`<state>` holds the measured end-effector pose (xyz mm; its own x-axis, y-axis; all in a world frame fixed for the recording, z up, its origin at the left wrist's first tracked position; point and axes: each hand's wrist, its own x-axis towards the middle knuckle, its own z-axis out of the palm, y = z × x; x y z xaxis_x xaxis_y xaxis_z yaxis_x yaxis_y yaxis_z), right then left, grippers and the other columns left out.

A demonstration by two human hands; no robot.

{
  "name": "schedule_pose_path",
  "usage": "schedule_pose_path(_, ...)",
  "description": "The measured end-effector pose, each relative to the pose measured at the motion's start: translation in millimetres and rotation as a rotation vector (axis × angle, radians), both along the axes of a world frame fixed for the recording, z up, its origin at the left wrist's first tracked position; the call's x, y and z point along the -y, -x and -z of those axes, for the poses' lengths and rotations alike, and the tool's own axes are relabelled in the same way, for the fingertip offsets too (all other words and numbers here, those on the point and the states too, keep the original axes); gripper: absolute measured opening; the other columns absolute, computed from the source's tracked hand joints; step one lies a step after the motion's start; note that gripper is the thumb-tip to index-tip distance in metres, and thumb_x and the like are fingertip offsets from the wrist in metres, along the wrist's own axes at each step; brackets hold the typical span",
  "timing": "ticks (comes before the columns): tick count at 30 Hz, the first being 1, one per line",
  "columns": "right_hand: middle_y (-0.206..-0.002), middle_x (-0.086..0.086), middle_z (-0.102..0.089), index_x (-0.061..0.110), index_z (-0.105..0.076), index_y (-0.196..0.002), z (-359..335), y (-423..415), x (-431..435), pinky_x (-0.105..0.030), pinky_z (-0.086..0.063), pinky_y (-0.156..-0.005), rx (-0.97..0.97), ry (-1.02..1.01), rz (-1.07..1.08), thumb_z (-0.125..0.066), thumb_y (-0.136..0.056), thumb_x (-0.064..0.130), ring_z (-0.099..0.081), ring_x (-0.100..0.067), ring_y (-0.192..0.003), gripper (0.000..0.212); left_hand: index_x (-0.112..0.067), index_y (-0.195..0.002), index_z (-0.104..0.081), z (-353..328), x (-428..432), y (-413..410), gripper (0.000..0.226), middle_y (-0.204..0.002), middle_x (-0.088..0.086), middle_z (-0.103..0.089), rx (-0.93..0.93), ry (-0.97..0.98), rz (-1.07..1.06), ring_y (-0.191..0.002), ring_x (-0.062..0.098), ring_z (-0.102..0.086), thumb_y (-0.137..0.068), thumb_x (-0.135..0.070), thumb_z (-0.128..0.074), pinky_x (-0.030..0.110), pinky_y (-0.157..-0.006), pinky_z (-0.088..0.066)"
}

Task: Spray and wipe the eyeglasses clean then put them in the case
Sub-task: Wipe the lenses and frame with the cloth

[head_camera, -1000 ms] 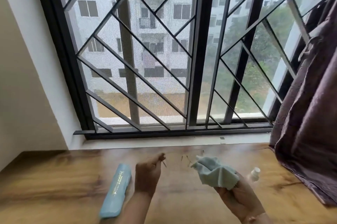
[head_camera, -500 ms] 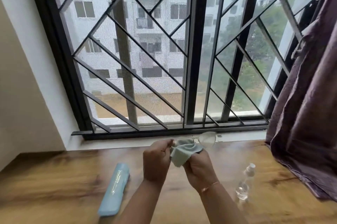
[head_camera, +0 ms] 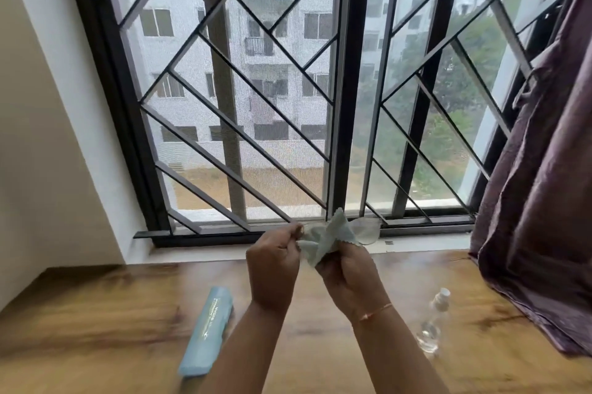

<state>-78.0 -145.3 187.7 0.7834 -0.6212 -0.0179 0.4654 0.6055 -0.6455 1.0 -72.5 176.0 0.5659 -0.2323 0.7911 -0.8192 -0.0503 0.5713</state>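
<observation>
The left hand (head_camera: 272, 262) pinches one end of the eyeglasses (head_camera: 366, 232) with curled fingers; the right hand (head_camera: 349, 272) grips the pale green cloth (head_camera: 323, 238), which is bunched round the middle of the glasses; both hands are up in the air in the middle of the frame, above the tabletop (head_camera: 96, 313).

This looks like the wiping step; to do it well, I think the left hand should hold the rim and not the glass; the right hand should rub each lens softly on both sides; pushing hard could bend the thin rim.

The glasses lie sideways, their long side going left to right across the frame; one clear lens pokes out to the right of the cloth.

The blue case (head_camera: 206, 332) lies on the tabletop at lower left, and looks closed; its long side leans from lower left up to the right; the spray bottle (head_camera: 432, 320) stands at lower right.
</observation>
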Motion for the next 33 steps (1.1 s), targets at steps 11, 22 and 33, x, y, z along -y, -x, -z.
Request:
schedule_pose_path(11,-0.061,-0.010,-0.062,0.002,-0.063,-0.068,-6.4,-5.8,-10.9,-0.022,-0.050,-0.046,-0.088,0.150,0.144,-0.043,-0.071,-0.027,-0.061,-0.020,-0.058,0.036,-0.009,-0.071,-0.071,-8.9,-8.7,8.6,0.025,-0.061,-0.001,-0.066,0.007,-0.030,0.069,-0.061,0.004,-0.052,-0.067,-0.016,-0.048,0.017,-0.054,-0.041)
schedule_pose_path(22,-0.093,-0.023,-0.067,-0.012,-0.059,-0.098,-11.7,3.5,-1.6,-0.033,-0.058,-0.073,0.091,0.058,-0.064,-0.046,-0.085,-0.006,-0.067,-0.030,-0.086,0.020,-0.009,-0.083,-0.076,-20.1,-10.2,3.1,0.035,-0.074,0.002,-0.074,-0.037,0.007,-0.036,-0.078,0.008,-0.059,-0.067,-0.006,-0.045,0.002,-0.068,-0.038)
schedule_pose_path(33,-0.070,-0.013,-0.064,0.004,-0.069,-0.074,-10.2,-6.0,-11.0,-0.024,-0.050,-0.053,-0.034,0.218,0.082,-0.054,-0.065,-0.019,-0.061,-0.021,-0.066,0.029,-0.007,-0.077,-0.074,-21.1,-11.9,4.8,0.032,-0.067,0.004,-0.072,0.031,-0.020,-0.037,-0.075,0.011,-0.057,-0.069,-0.011,-0.043,0.008,-0.062,-0.038)
